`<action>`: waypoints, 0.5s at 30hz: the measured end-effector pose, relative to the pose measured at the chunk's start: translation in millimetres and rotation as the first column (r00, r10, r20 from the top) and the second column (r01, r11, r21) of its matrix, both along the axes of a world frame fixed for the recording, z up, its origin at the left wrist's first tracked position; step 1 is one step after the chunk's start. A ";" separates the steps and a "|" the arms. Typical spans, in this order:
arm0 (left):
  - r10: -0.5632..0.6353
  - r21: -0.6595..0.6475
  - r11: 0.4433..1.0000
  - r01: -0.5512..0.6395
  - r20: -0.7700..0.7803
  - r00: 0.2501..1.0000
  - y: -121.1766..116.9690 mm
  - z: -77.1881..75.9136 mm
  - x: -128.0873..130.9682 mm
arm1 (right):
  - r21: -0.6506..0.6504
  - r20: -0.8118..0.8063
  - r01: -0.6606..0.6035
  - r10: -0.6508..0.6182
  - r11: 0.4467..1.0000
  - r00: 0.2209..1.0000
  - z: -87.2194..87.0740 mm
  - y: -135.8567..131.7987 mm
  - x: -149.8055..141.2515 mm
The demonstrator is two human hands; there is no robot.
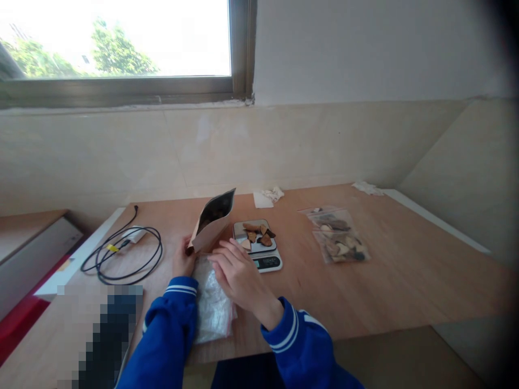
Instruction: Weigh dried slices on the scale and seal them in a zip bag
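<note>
My left hand [185,256] is closed on the lower left side of a kraft paper pouch [208,233], which leans with its dark mouth gaping up and to the right. My right hand [239,275] hovers over the front left of a white kitchen scale [277,263], fingers stretched out, with nothing visible in them. Several brown dried slices [265,239] lie on the scale's metal plate. The scale's lit display is partly covered by my right hand. Beneath my hands lies a stack of clear plastic bags [211,310].
Two zip bags of dried slices [343,243] lie on the wooden table [389,286] to the right. Crumpled tissue [272,194] is at the back edge. A coiled black cable [158,254] with a white adapter [134,234] and a pixelated dark object [109,335] are at left.
</note>
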State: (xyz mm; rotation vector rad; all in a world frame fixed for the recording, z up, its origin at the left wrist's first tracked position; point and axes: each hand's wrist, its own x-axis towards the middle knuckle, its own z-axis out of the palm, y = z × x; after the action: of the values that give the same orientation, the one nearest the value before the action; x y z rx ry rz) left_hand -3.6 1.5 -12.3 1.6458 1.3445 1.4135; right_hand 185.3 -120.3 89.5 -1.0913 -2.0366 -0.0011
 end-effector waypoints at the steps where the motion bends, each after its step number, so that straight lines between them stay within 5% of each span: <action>1: -0.003 0.000 1.000 0.003 -0.004 1.000 -1.3 2.4 0.9 | 0.002 -0.013 0.010 -0.010 1.000 1.000 0.7 -1.4 -1.4; 8: -0.009 0.011 1.000 0.010 -0.029 1.000 -10.1 19.0 7.0 | 0.031 -0.040 0.114 -0.113 0.993 0.993 14.0 2.7 -5.8; 15: 0.014 -0.007 1.000 -0.013 0.102 0.995 -0.7 -2.9 1.6 | -0.163 0.023 0.091 -0.089 0.982 0.996 20.3 1.1 5.2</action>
State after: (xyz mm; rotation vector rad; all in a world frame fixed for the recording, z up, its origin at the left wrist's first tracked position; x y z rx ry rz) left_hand -2.0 0.8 -15.2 1.5417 1.3028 1.4795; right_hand 190.4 -119.2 109.8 -1.2888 -2.0271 0.1147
